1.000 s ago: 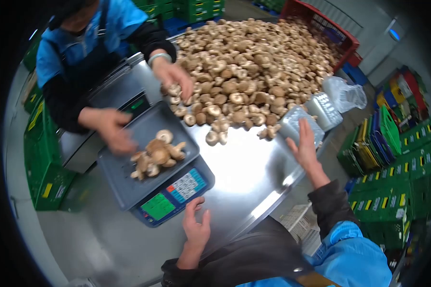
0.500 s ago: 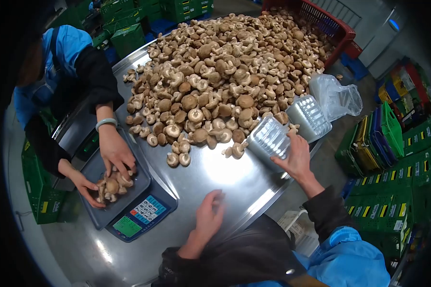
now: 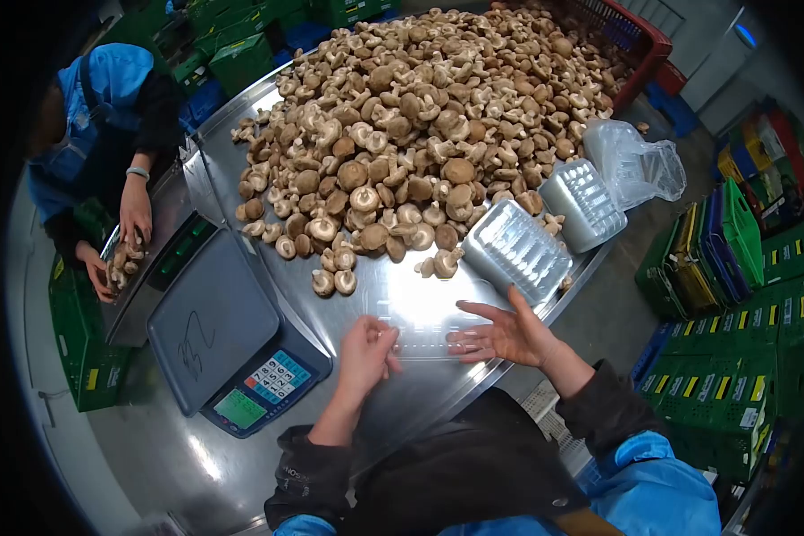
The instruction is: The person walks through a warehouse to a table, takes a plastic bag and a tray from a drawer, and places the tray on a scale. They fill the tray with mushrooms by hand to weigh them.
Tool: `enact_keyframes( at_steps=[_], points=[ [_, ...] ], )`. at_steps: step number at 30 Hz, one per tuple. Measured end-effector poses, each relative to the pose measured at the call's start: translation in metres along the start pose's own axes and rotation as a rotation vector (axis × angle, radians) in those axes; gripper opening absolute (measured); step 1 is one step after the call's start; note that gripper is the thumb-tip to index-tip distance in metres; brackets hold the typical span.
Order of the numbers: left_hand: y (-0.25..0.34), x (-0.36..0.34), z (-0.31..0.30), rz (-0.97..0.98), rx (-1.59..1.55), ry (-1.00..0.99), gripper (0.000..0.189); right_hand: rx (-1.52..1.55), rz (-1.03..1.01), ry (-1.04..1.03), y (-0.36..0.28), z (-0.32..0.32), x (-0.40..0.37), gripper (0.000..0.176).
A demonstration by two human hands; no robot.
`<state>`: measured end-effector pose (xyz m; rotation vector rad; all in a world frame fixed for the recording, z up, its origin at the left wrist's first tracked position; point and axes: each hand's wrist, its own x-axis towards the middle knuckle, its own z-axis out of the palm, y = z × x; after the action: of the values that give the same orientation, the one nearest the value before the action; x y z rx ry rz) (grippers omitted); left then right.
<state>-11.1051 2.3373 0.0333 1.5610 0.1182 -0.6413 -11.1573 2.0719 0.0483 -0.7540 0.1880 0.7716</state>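
Note:
Low over the steel table (image 3: 330, 308), a clear plastic tray (image 3: 427, 341) lies between my hands, hard to see against the glare. My left hand (image 3: 366, 355) is closed with its fingertips at the tray's left edge. On the right side my right hand (image 3: 518, 338) is open, palm turned inward and fingers spread beside the tray. Just beyond it stands a stack of clear trays (image 3: 518, 253). A few shiitake mushrooms (image 3: 442, 263) lie behind the tray, in front of a large shiitake heap (image 3: 402, 134).
A digital scale (image 3: 214, 308) with a bare platform stands at left. Past it, a co-worker's hands (image 3: 136, 210) hold mushrooms. A second tray stack (image 3: 583, 205) and a plastic bag (image 3: 630, 165) sit near the right edge. Green crates (image 3: 715, 384) stand beyond the table.
My right hand has left the tray stack and come toward me, and a clear tray now lies between my hands. The co-worker has moved the mushrooms off the scale.

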Motion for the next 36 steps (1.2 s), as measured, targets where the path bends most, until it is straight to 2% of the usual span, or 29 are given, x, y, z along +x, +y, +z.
enact_keyframes(
  at_steps=[1,3,4,5,6,8,9,11,13,15,16,17,19,21,22,23,25,27,29,32,35,36],
  points=[
    [-0.023,0.001,0.0,-0.073,-0.114,0.057,0.016,0.087,-0.005,0.164,0.007,-0.003,0.001,0.069],
    [-0.062,0.005,0.0,-0.354,-0.213,-0.12,0.011,-0.371,0.06,0.505,0.036,-0.012,0.004,0.055],
    [-0.071,0.006,0.004,-0.354,-0.216,-0.122,0.011,-0.432,0.042,0.598,0.053,-0.022,0.004,0.052],
    [-0.076,0.008,0.009,-0.493,-0.349,-0.196,0.011,-0.494,0.021,0.689,0.058,-0.026,0.008,0.05],
    [-0.079,0.014,0.01,-0.628,-0.481,-0.27,0.013,-0.497,0.017,0.688,0.057,-0.032,0.015,0.05],
    [-0.08,0.045,0.002,-0.612,-0.547,-0.212,0.016,-0.463,-0.028,0.826,0.042,-0.03,0.036,0.047],
    [-0.079,0.062,-0.002,-0.605,-0.608,-0.156,0.02,-0.466,-0.026,0.825,0.035,-0.033,0.05,0.047],
    [-0.054,0.105,-0.007,-0.519,-0.59,0.056,0.025,-0.385,-0.18,0.861,0.016,-0.046,0.096,0.04],
    [-0.035,0.15,-0.018,-0.373,-0.533,0.18,0.024,-0.44,-0.261,0.979,0.001,-0.054,0.149,0.036],
    [-0.021,0.186,-0.029,-0.28,-0.461,0.175,0.025,-0.389,-0.284,1.008,-0.032,-0.037,0.177,0.032],
    [-0.013,0.195,-0.029,-0.242,-0.429,0.237,0.027,-0.39,-0.278,1.006,-0.038,-0.039,0.19,0.032],
    [-0.006,0.203,-0.029,-0.199,-0.395,0.298,0.028,-0.497,-0.333,1.015,-0.045,-0.04,0.201,0.031],
    [0.003,0.208,-0.031,-0.173,-0.402,0.272,0.029,-0.604,-0.385,1.023,-0.049,-0.043,0.213,0.03],
    [0.007,0.204,-0.025,-0.005,-0.325,0.276,0.027,-0.688,-0.676,0.997,-0.041,-0.045,0.215,0.021],
    [0.005,0.201,-0.021,0.04,-0.368,0.315,0.027,-0.713,-0.522,0.983,-0.04,-0.048,0.212,0.016],
    [0.002,0.197,-0.017,0.035,-0.372,0.317,0.027,-0.716,-0.515,0.982,-0.037,-0.048,0.211,0.016],
    [-0.002,0.189,-0.011,0.095,-0.442,0.414,0.026,-0.562,-0.598,0.96,-0.028,-0.05,0.21,0.019],
    [-0.011,0.182,-0.01,0.097,-0.465,0.421,0.026,-0.484,-0.6,0.907,-0.014,-0.06,0.207,0.023],
    [-0.015,0.171,-0.01,0.152,-0.484,0.411,0.027,-0.219,-0.574,0.762,-0.006,-0.059,0.198,0.029],
    [-0.023,0.149,-0.009,0.123,-0.495,0.422,0.026,-0.15,-0.657,0.649,0.005,-0.049,0.183,0.038],
    [-0.027,0.127,-0.01,0.131,-0.483,0.426,0.024,-0.13,-0.583,0.614,0.017,-0.046,0.171,0.044],
    [-0.027,0.12,-0.011,0.122,-0.501,0.442,0.024,-0.126,-0.587,0.607,0.021,-0.044,0.168,0.04]
  ],
)
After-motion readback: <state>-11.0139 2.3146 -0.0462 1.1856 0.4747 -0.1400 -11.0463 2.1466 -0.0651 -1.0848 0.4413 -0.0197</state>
